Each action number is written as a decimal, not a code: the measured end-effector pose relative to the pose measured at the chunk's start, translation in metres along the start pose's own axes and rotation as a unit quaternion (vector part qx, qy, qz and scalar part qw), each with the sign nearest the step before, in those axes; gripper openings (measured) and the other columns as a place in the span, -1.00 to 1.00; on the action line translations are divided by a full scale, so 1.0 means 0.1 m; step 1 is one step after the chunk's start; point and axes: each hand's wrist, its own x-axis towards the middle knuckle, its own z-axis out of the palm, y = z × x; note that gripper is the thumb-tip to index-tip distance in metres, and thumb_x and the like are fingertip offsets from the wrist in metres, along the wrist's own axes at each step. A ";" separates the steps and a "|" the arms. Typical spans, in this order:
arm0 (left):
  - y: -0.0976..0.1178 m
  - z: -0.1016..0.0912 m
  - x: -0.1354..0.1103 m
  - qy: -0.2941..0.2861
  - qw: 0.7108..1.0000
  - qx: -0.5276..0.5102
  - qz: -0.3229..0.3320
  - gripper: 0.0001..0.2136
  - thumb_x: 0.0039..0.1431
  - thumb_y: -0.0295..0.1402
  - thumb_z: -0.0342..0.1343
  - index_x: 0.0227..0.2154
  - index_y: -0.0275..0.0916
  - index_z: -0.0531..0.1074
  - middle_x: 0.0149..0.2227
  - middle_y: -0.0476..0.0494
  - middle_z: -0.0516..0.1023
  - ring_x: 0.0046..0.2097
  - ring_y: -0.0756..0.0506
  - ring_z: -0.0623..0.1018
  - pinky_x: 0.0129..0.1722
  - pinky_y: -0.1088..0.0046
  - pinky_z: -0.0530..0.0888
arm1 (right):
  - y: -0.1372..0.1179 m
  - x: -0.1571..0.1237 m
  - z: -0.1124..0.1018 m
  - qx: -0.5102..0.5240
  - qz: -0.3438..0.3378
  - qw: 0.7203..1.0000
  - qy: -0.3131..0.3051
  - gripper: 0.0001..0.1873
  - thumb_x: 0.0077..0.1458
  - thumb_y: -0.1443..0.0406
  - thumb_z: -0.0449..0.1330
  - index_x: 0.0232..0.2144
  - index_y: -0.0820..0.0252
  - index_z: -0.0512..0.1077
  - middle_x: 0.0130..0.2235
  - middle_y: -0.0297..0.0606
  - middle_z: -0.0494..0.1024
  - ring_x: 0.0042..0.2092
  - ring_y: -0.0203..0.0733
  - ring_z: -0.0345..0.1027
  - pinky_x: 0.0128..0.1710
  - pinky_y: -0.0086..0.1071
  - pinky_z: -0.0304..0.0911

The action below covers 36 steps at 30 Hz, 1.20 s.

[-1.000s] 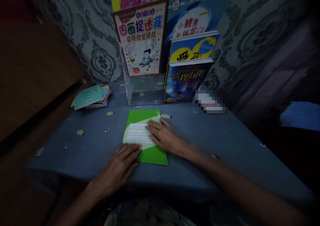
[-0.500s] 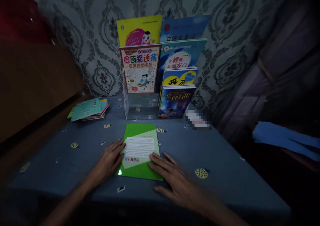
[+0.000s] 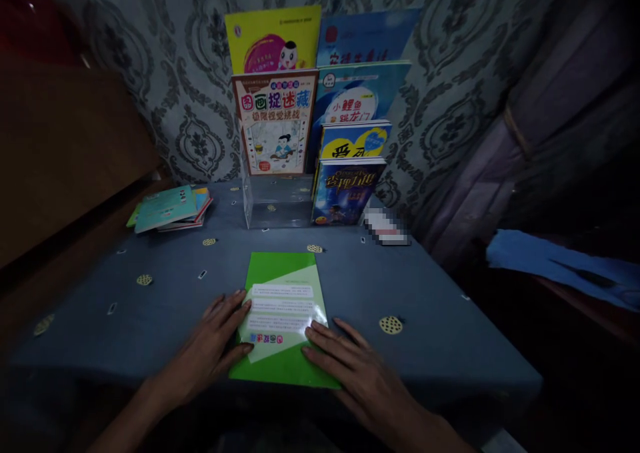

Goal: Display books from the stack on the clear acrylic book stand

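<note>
A thin green book [image 3: 280, 366] lies back cover up on the table, upside down to me, its near edge at the table's front edge. My left hand [image 3: 215, 339] rests on its left side, fingers stretched over the edge and thumb on the cover. My right hand [image 3: 360, 366] is at the right side with fingers on the cover; its thumb is hidden, seemingly under the near right corner. Beyond stands a clear display rack [image 3: 277, 214], with a brown-bordered picture book [image 3: 275, 129] above its bare lower left tier.
Also in the rack are a yellow book [image 3: 273, 29], a blue book [image 3: 370, 36], a teal book [image 3: 360, 93] and a dark blue book [image 3: 345, 193]. A stack of books [image 3: 167, 209] lies at the left. A blurred-out item [image 3: 387, 227] sits right of the rack.
The green book has slid toward me, its near edge reaching the table's front edge. Both hands moved with it, and my right thumb went out of sight by the corner. The view shifted slightly.
</note>
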 end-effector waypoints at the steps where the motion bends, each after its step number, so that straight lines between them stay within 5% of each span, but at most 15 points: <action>1: 0.00 -0.02 0.00 -0.009 1.000 -0.005 -0.001 -0.37 0.32 -0.16 0.02 0.36 -0.02 -0.08 0.32 -0.25 0.23 0.28 -0.26 0.33 0.22 0.04 0.35 | 0.01 0.00 0.01 -0.006 -0.001 1.000 -0.001 -0.30 0.11 0.49 0.12 0.27 -0.01 0.21 0.30 -0.20 0.26 0.32 -0.05 0.10 0.30 0.08 0.03; 7: -0.02 0.05 -0.03 -0.010 1.000 -0.016 -0.021 -0.42 0.35 -0.17 -0.03 0.36 -0.05 -0.04 0.33 -0.27 0.21 0.30 -0.26 0.29 0.23 0.02 0.33 | 0.02 0.00 0.00 -0.013 -0.008 1.000 -0.016 -0.39 0.21 0.39 0.12 0.29 0.01 0.18 0.31 -0.18 0.24 0.33 -0.03 0.08 0.31 0.11 0.02; 13: -0.11 0.17 0.09 -0.001 1.000 -0.015 -0.027 -0.49 0.36 -0.20 -0.05 0.32 -0.11 0.04 0.32 -0.30 0.21 0.30 -0.24 0.28 0.24 0.02 0.31 | 0.12 0.19 -0.25 0.028 0.003 0.998 -0.052 -0.50 0.29 0.21 0.10 0.26 -0.05 0.23 0.29 -0.22 0.28 0.32 -0.05 0.11 0.34 0.11 -0.06; 20: -0.24 0.07 0.57 -0.009 0.999 -0.008 -0.030 -0.60 0.34 -0.21 -0.02 0.17 -0.21 0.27 0.20 -0.32 0.35 0.22 -0.25 0.37 0.14 0.09 0.42 | 0.48 0.44 -0.37 0.054 0.027 0.997 -0.039 -0.53 0.33 0.14 0.02 0.24 0.04 0.28 0.30 -0.14 0.28 0.34 -0.05 0.06 0.34 0.13 -0.12; 24: -0.32 0.02 1.01 -0.051 0.997 -0.019 -0.061 -0.72 0.36 -0.25 -0.06 0.02 -0.21 0.38 0.15 -0.28 0.39 0.15 -0.22 0.41 0.13 0.12 0.41 | 0.59 0.55 -0.52 0.075 0.009 0.992 -0.098 -0.33 0.15 -0.05 0.20 0.20 0.16 0.34 0.26 0.02 0.31 0.31 0.12 0.13 0.32 0.21 -0.12; 28: -0.44 0.11 1.44 -0.084 0.992 0.008 -0.091 -0.67 0.35 -0.31 -0.06 0.10 -0.30 0.32 0.17 -0.34 0.37 0.19 -0.26 0.38 0.19 0.11 0.33 | 0.64 0.99 -0.52 0.051 0.020 0.997 -0.050 -0.45 0.27 0.02 0.07 0.14 0.24 0.39 0.21 0.04 0.38 0.30 0.05 0.14 0.35 0.07 -0.12; 30: -0.50 0.19 1.57 -0.087 0.992 0.030 -0.091 -0.66 0.34 -0.34 -0.05 0.11 -0.34 0.31 0.17 -0.36 0.39 0.19 -0.26 0.39 0.19 0.12 0.32 | 0.65 1.31 -0.42 0.022 0.042 0.998 -0.032 -0.46 0.31 0.13 0.01 0.21 0.34 0.29 0.30 0.09 0.24 0.36 0.03 0.01 0.37 0.02 -0.15; 36: -0.61 0.43 1.58 -0.032 0.993 0.070 -0.086 -0.67 0.35 -0.38 -0.10 0.12 -0.30 0.32 0.19 -0.31 0.41 0.20 -0.23 0.40 0.18 0.10 0.32 | 0.79 1.89 -0.12 -0.023 0.095 0.994 -0.041 -0.34 0.31 0.14 -0.03 0.33 0.41 0.07 0.36 0.08 0.07 0.40 0.02 -0.15 0.39 0.00 -0.23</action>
